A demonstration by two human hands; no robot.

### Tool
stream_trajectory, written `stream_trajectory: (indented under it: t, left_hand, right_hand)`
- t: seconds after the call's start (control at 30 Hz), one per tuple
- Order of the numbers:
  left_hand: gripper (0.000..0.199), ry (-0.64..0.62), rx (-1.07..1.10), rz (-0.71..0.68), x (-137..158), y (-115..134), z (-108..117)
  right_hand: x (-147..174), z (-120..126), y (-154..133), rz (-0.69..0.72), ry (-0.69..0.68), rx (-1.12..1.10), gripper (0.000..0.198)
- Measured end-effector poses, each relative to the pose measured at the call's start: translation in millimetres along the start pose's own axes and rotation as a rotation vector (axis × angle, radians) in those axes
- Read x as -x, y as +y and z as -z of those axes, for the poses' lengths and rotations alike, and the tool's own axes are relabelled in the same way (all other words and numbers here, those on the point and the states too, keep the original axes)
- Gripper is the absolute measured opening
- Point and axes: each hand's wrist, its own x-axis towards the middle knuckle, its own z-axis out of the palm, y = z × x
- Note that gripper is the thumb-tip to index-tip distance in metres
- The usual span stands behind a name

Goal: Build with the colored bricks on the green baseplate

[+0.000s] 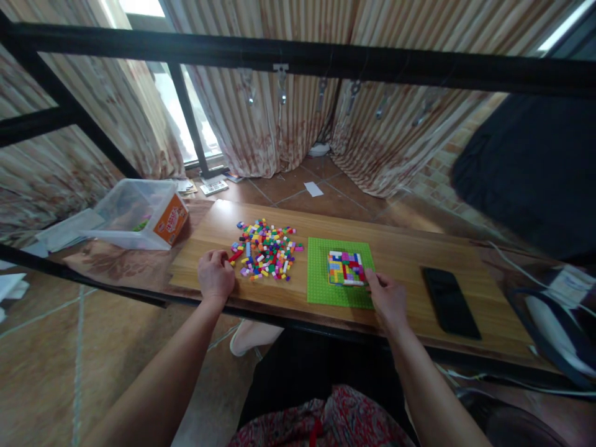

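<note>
My left hand (216, 276) rests curled on the wooden board at the left edge of a pile of small coloured toy bricks (270, 251). A long red brick (236, 255) sticks out at its fingertips. On the right, a green baseplate (319, 292) carries a low, multicoloured block of bricks (344, 269), closely packed. My right hand (388, 298) reaches over the baseplate's right edge. Its thumb and fingers are drawn together against the right side of that block. Whatever lies between those fingers is hidden.
A black phone (451, 302) lies on the board right of the baseplate. To the far left stands a clear plastic box (135, 214) with an orange label. A dark metal bar (298, 59) crosses above the board. Cables and a white device (554, 329) sit at the right end.
</note>
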Motion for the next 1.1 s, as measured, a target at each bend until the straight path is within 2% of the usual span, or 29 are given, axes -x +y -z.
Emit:
stream_trajectory:
  t: [0.1,0.27,0.37,0.47,0.57,0.7,0.8,0.9,0.97,1.03,1.07,1.1]
  left_hand:
    - [0.023,0.006,-0.004,-0.008,-0.2,-0.9,-1.1]
    - [0.023,0.007,0.0,-0.007,0.0,-1.5,-1.9]
    - [0.023,0.008,0.005,-0.004,0.1,-1.5,-1.6]
    - [0.022,0.005,0.009,-0.007,0.2,-1.7,-1.2]
    - [0.023,0.003,0.009,-0.014,0.3,-2.0,-0.7]
    - [0.023,0.006,0.018,-0.017,0.4,-1.8,0.2]
    - [0.022,0.011,0.024,-0.018,0.6,-1.6,0.3]
    - [0.022,0.009,0.021,-0.01,1.2,-1.3,0.3]
    - [0.021,0.004,0.018,-0.007,1.6,-0.8,0.4]
    - [0.021,0.002,0.019,-0.002,1.9,-0.3,0.8]
    - [0.021,0.001,0.02,0.002,2.0,0.0,1.1]
    - [0.021,0.0,0.021,0.004,2.0,0.3,1.4]
  right_hand:
    - [5.2,5.8,-3.7,-0.021,0.007,-0.018,0.065]
    - [17.2,1.3,-5.8,0.151,-0.056,0.152,0.051]
    - [16.9,-3.8,-0.3,0.21,-0.073,0.219,0.05]
    - [7.0,-3.2,7.7,0.24,-0.112,0.222,0.048]
    - [-9.2,2.4,12.2,0.275,-0.217,0.169,0.044]
    - [-30.9,11.5,9.2,0.32,-0.352,0.146,0.04]
    - [-39.7,16.7,7.7,0.356,-0.395,0.171,0.038]
    - [-36.4,18.2,9.4,0.354,-0.304,0.218,0.04]
    - [-25.7,15.3,7.4,0.36,-0.132,0.274,0.042]
    - [-8.9,7.5,-1.0,0.429,0.052,0.328,0.042]
    - [1.0,1.5,-7.5,0.495,0.094,0.335,0.041]
    - [11.3,-5.9,-15.1,0.572,0.068,0.329,0.039]
